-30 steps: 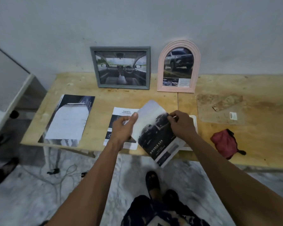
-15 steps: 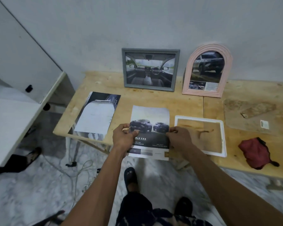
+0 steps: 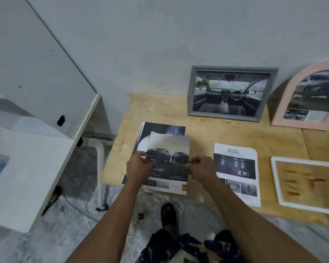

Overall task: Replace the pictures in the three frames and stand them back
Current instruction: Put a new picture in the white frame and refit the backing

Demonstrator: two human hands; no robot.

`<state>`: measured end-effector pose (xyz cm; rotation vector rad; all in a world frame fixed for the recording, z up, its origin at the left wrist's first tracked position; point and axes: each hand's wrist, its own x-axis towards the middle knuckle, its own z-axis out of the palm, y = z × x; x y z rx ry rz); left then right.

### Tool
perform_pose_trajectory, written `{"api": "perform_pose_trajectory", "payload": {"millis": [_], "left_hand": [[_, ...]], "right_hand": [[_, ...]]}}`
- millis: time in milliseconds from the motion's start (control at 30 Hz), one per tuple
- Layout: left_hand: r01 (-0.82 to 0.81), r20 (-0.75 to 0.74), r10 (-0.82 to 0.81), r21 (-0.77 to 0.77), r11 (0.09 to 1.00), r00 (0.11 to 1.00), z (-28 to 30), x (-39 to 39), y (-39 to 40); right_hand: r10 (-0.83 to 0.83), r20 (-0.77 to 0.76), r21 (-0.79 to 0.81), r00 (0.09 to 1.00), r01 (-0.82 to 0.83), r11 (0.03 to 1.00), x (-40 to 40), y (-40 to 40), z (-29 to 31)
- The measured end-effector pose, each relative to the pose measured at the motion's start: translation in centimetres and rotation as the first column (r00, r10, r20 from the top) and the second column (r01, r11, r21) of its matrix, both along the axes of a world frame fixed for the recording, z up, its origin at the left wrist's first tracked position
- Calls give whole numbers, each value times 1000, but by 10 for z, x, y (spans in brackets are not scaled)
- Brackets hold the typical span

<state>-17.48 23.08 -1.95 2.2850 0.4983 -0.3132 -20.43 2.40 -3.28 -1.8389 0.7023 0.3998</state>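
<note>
My left hand [image 3: 140, 167] and my right hand [image 3: 199, 170] pinch the two side edges of a car picture [image 3: 169, 168] printed with two dark pickups, held just above a dark brochure [image 3: 171, 130] near the table's left front corner. A "Safety" picture [image 3: 235, 171] lies flat to the right. An empty white frame [image 3: 273, 175] lies flat at the right edge, wood showing through it. A grey frame [image 3: 230, 93] with a car-interior picture and a pink arched frame [image 3: 310, 95] with a car picture stand against the wall.
The wooden table [image 3: 207, 130] ends at a front edge just below my hands. A white cabinet or desk [image 3: 27, 168] stands to the left with a gap between. Feet and cables are on the marble floor below.
Both hands have carried the car picture leftwards, from beside the white frame to over the dark brochure. The "Safety" sheet is uncovered. The view has swung left.
</note>
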Motion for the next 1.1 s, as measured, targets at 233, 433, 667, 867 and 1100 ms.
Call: {"api": "perform_pose_trajectory", "payload": {"millis": [233,433,667,867,1100], "left_hand": [[189,-72,-185,52,981,980,-29,30,30],[250,-134,-236,95,964,962,-53,43,34],[273,-186,-236,205,940,954,-60,46,36],[310,-195,-261,290,905,945,-56,48,31],[363,-81,-356,109,925,931,-42,35,-33]], "right_hand": [[-57,-8,-167,998,55,984,20,42,-15],[-173,-48,-168,984,162,972,37,52,-31],[-158,-81,-206,984,139,969,40,57,-39],[-220,-55,-200,974,205,958,37,53,-32],[-250,-70,-303,966,218,928,4,-19,-11]]}}
